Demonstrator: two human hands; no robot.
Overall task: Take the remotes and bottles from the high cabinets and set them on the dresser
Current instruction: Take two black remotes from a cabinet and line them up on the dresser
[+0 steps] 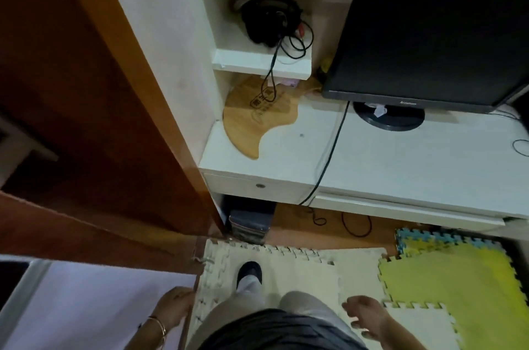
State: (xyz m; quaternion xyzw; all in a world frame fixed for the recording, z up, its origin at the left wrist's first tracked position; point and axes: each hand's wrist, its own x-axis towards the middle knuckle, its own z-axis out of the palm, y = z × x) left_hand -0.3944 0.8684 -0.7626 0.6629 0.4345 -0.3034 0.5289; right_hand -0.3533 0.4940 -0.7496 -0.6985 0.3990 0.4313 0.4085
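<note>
No remote or bottle shows in the head view. My left hand [174, 306], with a bangle at the wrist, hangs low at the bottom left, its fingers against the edge of a pale surface [86, 306]; whether it grips that edge I cannot tell. Low at the bottom right is my right hand [367, 316], empty, fingers loosely spread above the foam floor mats. A tall brown wooden cabinet [100, 120] fills the left side. A white desk [400, 166] with a shelf unit [257, 63] stands ahead.
A black monitor [429, 43] stands on the desk beside a wooden board [252, 120]. Black headphones and cables [272, 20] lie in the shelf cubby. Cream [286, 269] and yellow foam mats [443, 286] cover the floor; my shoe [249, 272] is on the cream one.
</note>
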